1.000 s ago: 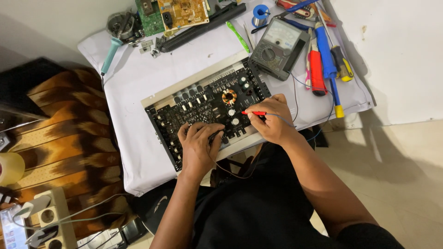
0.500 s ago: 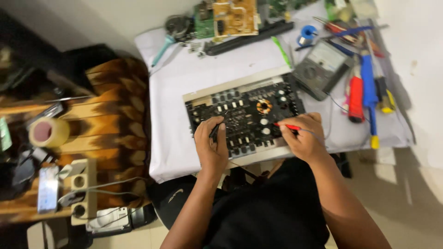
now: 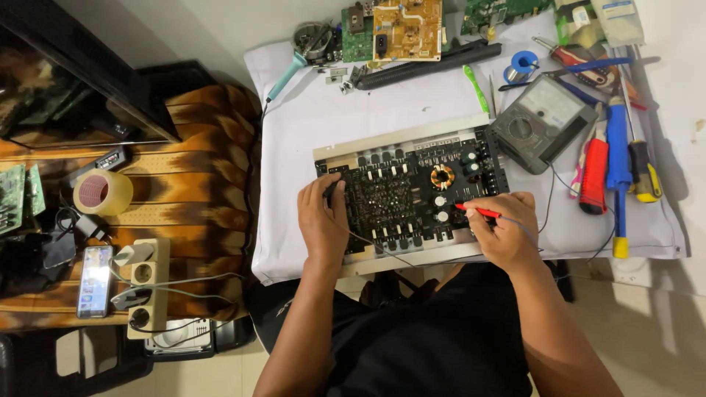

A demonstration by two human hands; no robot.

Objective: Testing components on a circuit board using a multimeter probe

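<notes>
A black circuit board (image 3: 412, 192) in a pale metal tray lies on a white cloth. My left hand (image 3: 321, 220) grips a black test probe (image 3: 331, 192) whose tip touches the board's left part. My right hand (image 3: 502, 231) pinches a red test probe (image 3: 478, 212), its tip on the board near the white capacitors, below a copper coil (image 3: 442, 176). Thin leads run from both probes. A grey analog multimeter (image 3: 543, 121) sits just right of the board.
Screwdrivers (image 3: 616, 162) and pliers lie at the right edge of the cloth. More circuit boards (image 3: 407, 28), a solder reel (image 3: 521, 66) and a soldering iron (image 3: 290, 62) sit at the far side. At the left are a tape roll (image 3: 103, 192), a phone (image 3: 95, 281) and a power strip (image 3: 147, 290).
The view has swung to the left, so the board and hands sit further right in frame. Both hands keep their probes on the board, with the red tip shifted slightly.
</notes>
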